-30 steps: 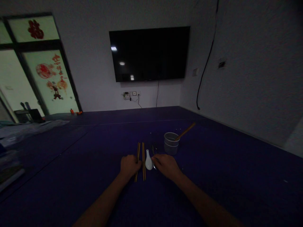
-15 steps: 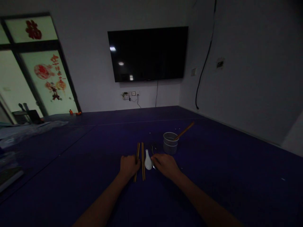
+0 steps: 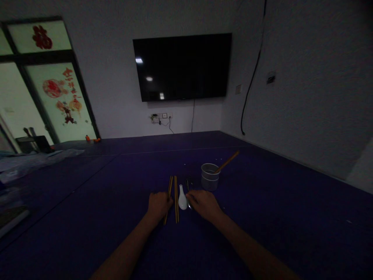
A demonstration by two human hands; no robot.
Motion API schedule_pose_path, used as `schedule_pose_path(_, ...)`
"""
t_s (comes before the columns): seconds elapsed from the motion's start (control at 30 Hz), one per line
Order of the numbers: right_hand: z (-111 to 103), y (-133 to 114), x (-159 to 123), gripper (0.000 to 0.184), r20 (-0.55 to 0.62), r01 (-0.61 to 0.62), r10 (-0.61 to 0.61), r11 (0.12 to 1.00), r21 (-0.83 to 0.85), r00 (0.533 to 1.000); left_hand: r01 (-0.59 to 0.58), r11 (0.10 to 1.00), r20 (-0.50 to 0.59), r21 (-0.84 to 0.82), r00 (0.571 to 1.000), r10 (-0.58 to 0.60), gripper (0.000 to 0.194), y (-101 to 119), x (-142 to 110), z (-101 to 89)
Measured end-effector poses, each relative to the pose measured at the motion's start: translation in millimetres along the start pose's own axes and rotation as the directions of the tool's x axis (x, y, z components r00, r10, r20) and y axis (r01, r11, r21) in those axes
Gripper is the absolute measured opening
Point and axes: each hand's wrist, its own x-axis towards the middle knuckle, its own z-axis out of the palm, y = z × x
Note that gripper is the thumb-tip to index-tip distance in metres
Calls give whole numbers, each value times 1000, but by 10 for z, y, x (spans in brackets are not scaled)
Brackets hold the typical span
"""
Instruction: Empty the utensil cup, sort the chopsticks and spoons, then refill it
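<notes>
My left hand [image 3: 159,205] is closed round the middle of a pair of wooden chopsticks [image 3: 170,184], whose ends show above and below the fingers. A second pair of chopsticks [image 3: 176,202] lies just right of it, untouched. Beside that rests a white soup spoon [image 3: 182,200], bowl toward me. My right hand [image 3: 204,202] pinches a thin metal spoon [image 3: 187,184] lying to the right of the white one; the fingers cover part of it. Beyond the right hand stands a grey metal pot [image 3: 210,179] with a wooden stick [image 3: 229,160] leaning out of it.
The blue-purple surface [image 3: 131,167] reaches to the walls. Crumpled clear plastic [image 3: 43,161] and a flat board-like object [image 3: 13,219] lie at the left. Small orange items [image 3: 93,139] sit by the door. A television [image 3: 183,68] hangs on the far wall.
The lower ends of the chopsticks in my left hand have shifted slightly left. My right hand and the other utensils stay in place.
</notes>
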Motion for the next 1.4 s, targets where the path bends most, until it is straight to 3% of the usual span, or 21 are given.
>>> schedule_pose_path(0.3, 1, 3, 1, 35, 19, -17, 17, 1000, 8, 1000, 49, 999, -44, 15, 998, -48, 38, 35, -18, 33)
schedule_pose_path(1.1, 18, 17, -6, 36, -4, 13, -13, 1000, 6, 1000, 66, 997, 14, -25, 998, -66, 37, -10, 1, 13)
schedule_pose_path(1.4, 19, 21, -6, 35, -16, 10, -10, 1000, 28, 1000, 54, 997, -60, -57, 997, -57, 32, -27, 1, -2)
